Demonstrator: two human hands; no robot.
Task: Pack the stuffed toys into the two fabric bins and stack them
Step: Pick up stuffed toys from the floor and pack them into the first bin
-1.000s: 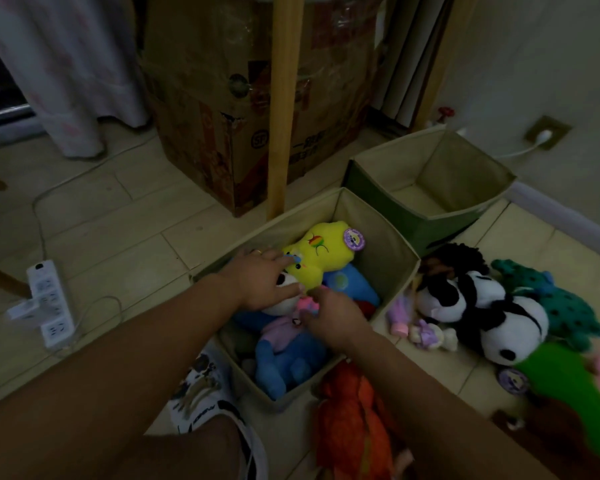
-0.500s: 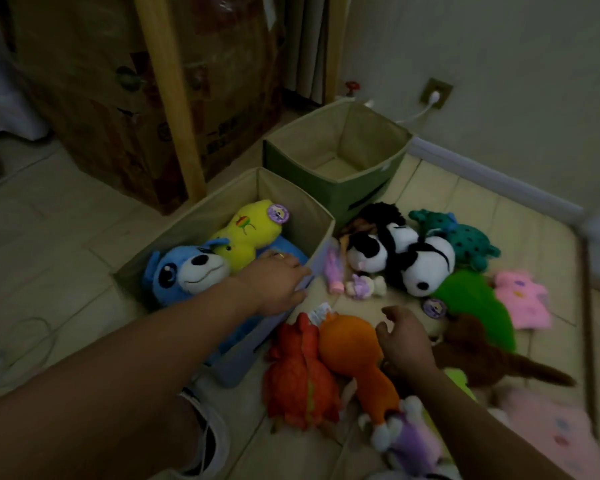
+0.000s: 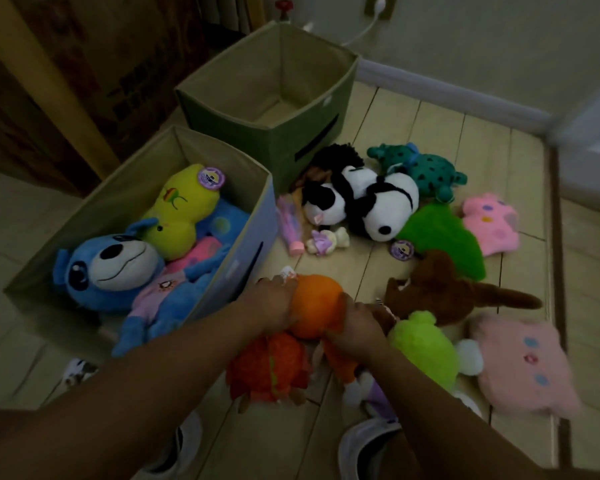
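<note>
My left hand [image 3: 274, 303] and my right hand [image 3: 355, 323] both grip an orange stuffed toy [image 3: 317, 308] on the floor just right of the near fabric bin [image 3: 222, 282]. That bin holds a blue dog toy [image 3: 108, 268], a yellow toy [image 3: 184, 209] and a pink toy. The far green bin [image 3: 312, 133] stands behind it with nothing inside. Loose on the floor lie two pandas [image 3: 361, 202], a teal spotted toy [image 3: 423, 169], a green toy [image 3: 444, 237], a brown toy [image 3: 444, 292], a lime toy [image 3: 423, 348], pink toys [image 3: 523, 362] and a red-orange toy [image 3: 267, 365].
A cardboard box [image 3: 94, 71] and a wooden post [image 3: 52, 77] stand behind the bins. A wall with a socket and plugged cable [image 3: 378, 5] runs along the back. A raised floor strip [image 3: 556, 271] bounds the right side. My shoes [image 3: 364, 445] are at the bottom.
My left hand left the near bin's rim and came onto the orange toy. My right hand closed on the same toy. The view shifted right and down.
</note>
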